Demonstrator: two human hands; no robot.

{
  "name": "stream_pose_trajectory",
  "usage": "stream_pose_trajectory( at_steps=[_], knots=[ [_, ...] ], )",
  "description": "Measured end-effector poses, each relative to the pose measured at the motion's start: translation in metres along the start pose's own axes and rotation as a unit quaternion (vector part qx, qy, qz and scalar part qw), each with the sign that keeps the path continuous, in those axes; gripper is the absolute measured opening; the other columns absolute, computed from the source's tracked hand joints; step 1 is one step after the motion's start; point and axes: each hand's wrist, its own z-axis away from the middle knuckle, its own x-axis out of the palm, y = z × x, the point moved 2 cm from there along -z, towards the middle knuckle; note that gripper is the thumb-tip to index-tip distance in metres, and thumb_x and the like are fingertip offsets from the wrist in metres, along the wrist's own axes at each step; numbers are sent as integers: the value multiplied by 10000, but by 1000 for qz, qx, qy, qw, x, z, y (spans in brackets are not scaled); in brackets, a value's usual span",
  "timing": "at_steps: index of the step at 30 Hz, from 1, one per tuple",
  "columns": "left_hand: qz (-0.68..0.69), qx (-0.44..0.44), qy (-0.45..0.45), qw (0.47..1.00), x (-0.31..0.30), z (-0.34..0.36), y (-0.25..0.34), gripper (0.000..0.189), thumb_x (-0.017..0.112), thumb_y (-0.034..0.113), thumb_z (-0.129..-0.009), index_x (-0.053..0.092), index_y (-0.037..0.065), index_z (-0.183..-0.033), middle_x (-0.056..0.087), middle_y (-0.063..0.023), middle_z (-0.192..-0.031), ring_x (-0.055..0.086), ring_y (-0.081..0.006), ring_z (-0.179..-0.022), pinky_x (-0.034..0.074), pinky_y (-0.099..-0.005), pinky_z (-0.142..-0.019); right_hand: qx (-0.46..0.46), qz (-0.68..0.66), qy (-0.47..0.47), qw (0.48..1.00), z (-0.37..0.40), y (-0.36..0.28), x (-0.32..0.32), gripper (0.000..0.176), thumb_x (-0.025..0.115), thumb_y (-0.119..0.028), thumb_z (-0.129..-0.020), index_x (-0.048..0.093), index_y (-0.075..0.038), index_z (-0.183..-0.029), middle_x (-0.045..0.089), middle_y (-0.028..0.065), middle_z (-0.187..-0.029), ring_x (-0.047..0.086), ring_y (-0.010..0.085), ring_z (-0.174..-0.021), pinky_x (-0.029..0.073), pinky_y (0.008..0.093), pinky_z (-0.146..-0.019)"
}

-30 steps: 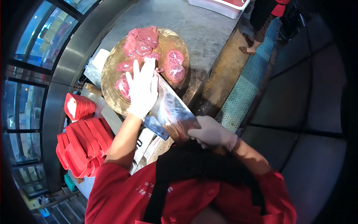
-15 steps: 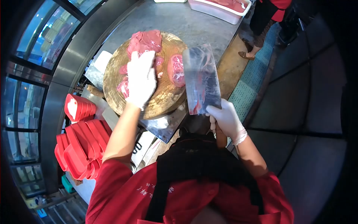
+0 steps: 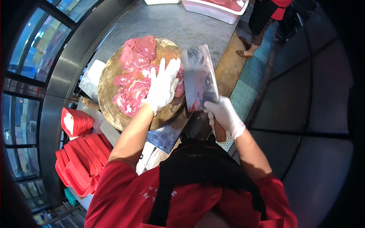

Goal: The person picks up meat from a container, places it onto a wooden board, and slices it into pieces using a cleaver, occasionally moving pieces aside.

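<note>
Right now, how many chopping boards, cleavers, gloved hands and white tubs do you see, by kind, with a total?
chopping board: 1
cleaver: 1
gloved hands: 2, left hand on the meat, right hand gripping the cleaver
white tubs: 2, one cut off by the frame
total: 6

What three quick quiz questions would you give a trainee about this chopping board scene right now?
1. True or false: the gloved left hand lies flat, fingers spread, on the meat on the round wooden board.
2. What does the right hand grip? A) cleaver B) tongs C) ladle
3. Fill in: the stacked trays beside the board are ___.
Key: 1 true; 2 A; 3 red.
</note>
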Motion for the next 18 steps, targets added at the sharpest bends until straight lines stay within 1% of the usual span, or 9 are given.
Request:
stream_pose_trajectory(
  at_steps=[2, 6, 8, 9, 11, 12, 14, 16, 18],
  knots=[
    [-18, 0, -3, 1000, 1, 0, -1, 675, 523, 215, -1003, 229, 152, -1608, 282, -140, -1631, 198, -436, -1510, 162, -674, -1165, -27, 10, -32, 999, -27, -9, -4, 221, 633, -171, -939, 587, 12, -823, 541, 35, -595, 538, 156, -437, 456, 306, -410],
    [-14, -7, 1, 1000, 2, 1, -1, 680, 530, 215, -1000, 231, 167, -1609, 281, -123, -1635, 199, -425, -1513, 158, -692, -1154, 9, -3, -14, 1000, -50, -19, -6, 229, 626, -174, -931, 619, 29, -826, 561, 51, -605, 538, 161, -437, 461, 322, -417],
    [-24, 13, 9, 1000, 4, 1, -1, 673, 540, 214, -995, 257, 167, -1603, 289, -99, -1635, 193, -418, -1516, 155, -706, -1146, -64, 5, -53, 997, -40, -3, -9, 230, 626, -177, -933, 619, 36, -847, 560, 58, -602, 536, 162, -434, 460, 319, -419],
    [-21, 10, 9, 1000, 4, 1, 0, 673, 540, 214, -995, 257, 167, -1603, 289, -99, -1635, 193, -418, -1516, 155, -706, -1146, -70, -3, -50, 996, -29, 6, -6, 219, 622, -165, -930, 618, 43, -861, 549, 57, -587, 540, 160, -433, 451, 314, -410],
    [-16, -3, 5, 1000, 3, 1, 2, 676, 547, 131, -986, 276, 199, -1602, 288, -91, -1639, 196, -412, -1519, 150, -672, -1166, -24, 14, -25, 999, 2, 21, -2, 199, 627, -147, -917, 617, 40, -852, 555, 63, -576, 538, 157, -413, 433, 320, -386],
    [-15, -7, 5, 1000, 3, 1, 3, 676, 547, 131, -986, 276, 199, -1602, 288, -91, -1639, 196, -412, -1519, 150, -672, -1166, 4, 19, -12, 1000, 12, 26, -1, 193, 629, -144, -913, 619, 35, -842, 558, 65, -575, 535, 156, -406, 429, 322, -383],
    [-18, -4, 7, 1000, 3, 1, 4, 670, 556, 136, -984, 291, 195, -1597, 294, -90, -1636, 196, -415, -1517, 150, -678, -1162, -2, 23, -19, 1000, 9, 22, 1, 200, 633, -148, -911, 618, 36, -833, 562, 66, -577, 529, 156, -398, 433, 323, -387],
    [-7, -11, 5, 1000, 3, 1, 6, 671, 556, 138, -984, 289, 194, -1598, 300, -91, -1633, 195, -419, -1517, 146, -680, -1161, -42, 45, -39, 997, -17, 19, -4, 233, 636, -171, -915, 617, 34, -806, 561, 53, -576, 531, 154, -408, 442, 323, -401],
    [2, -22, 6, 1000, 3, 3, 5, 673, 556, 140, -985, 286, 192, -1599, 305, -93, -1630, 195, -422, -1516, 142, -681, -1161, -62, 25, -68, 995, -46, -10, -2, 263, 634, -201, -925, 616, 32, -803, 557, 43, -575, 546, 155, -429, 444, 318, -408]
  ],
)
